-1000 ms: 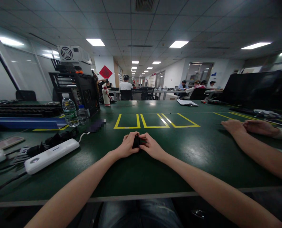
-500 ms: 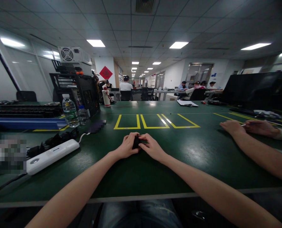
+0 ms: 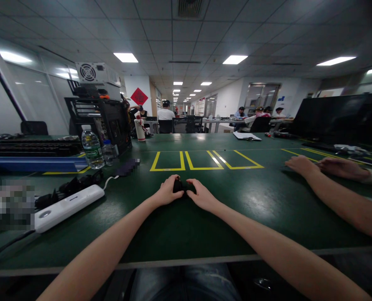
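Note:
Both my hands meet at the middle of the green table point(image 3: 179, 225). My left hand point(image 3: 167, 192) and my right hand point(image 3: 201, 195) each have their fingers curled round a small black object point(image 3: 179, 186) that rests low on the table between them. Most of that object is hidden by my fingers. Just beyond it lie three yellow taped rectangles point(image 3: 201, 160).
A white power strip point(image 3: 68, 207) with cables lies at the left, near two water bottles point(image 3: 93, 149) and a black rack point(image 3: 106, 121). A co-worker's two hands point(image 3: 324, 166) rest on the table at the right. A black monitor point(image 3: 339, 119) stands behind them. Papers point(image 3: 247, 136) lie far back.
My hands and the black object have sunk a little toward the table and shifted slightly away from me. The co-worker's hands have slid a bit to the left.

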A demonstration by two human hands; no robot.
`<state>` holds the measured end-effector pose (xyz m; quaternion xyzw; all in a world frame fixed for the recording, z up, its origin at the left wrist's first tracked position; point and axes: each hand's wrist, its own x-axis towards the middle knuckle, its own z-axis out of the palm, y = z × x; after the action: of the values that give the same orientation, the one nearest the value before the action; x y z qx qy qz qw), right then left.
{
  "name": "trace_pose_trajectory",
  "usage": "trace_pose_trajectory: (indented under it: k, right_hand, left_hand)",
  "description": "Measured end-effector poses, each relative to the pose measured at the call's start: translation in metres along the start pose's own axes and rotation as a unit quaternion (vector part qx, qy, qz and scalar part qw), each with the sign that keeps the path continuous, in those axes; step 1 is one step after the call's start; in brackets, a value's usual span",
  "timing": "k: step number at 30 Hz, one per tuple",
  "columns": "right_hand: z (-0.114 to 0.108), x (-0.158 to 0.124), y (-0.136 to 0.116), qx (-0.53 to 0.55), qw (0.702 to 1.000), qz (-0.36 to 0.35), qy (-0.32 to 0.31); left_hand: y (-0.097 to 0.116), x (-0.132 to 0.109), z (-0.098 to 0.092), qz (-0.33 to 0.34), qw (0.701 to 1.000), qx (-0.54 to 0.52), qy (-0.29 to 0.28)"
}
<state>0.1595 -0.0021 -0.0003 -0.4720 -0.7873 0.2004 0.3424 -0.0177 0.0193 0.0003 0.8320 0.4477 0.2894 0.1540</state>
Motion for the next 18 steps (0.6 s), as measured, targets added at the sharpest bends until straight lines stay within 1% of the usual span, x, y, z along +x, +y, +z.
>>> trace_pose_trajectory:
  k: [2,5,10,12,15,16,18]
  right_hand:
    - [-0.001,-0.002,-0.002,-0.010,1.000,-0.013,-0.017]
    - [-0.003,-0.004,-0.004,-0.031,0.999,-0.013,-0.017]
    - [-0.007,0.002,0.002,-0.049,0.998,0.039,-0.006]
    - [-0.010,0.004,0.004,-0.064,0.997,0.048,0.000]
    - [-0.014,0.006,0.001,-0.089,0.996,0.018,-0.009]
    - [-0.014,0.006,-0.003,-0.097,0.995,-0.003,-0.022]
    - [-0.013,0.009,-0.017,-0.106,0.991,-0.054,-0.069]
  left_hand:
    - [-0.002,0.002,0.000,-0.025,1.000,0.000,-0.008]
    - [-0.002,0.002,-0.002,-0.041,0.999,-0.011,-0.018]
    - [0.002,-0.001,-0.006,-0.049,0.998,-0.031,-0.033]
    - [0.004,0.000,-0.006,-0.055,0.998,-0.028,-0.033]
    - [0.006,0.000,-0.008,-0.048,0.998,-0.034,-0.039]
    - [0.007,-0.002,-0.011,-0.043,0.997,-0.038,-0.046]
    - [0.006,-0.010,-0.021,-0.029,0.996,-0.048,-0.075]
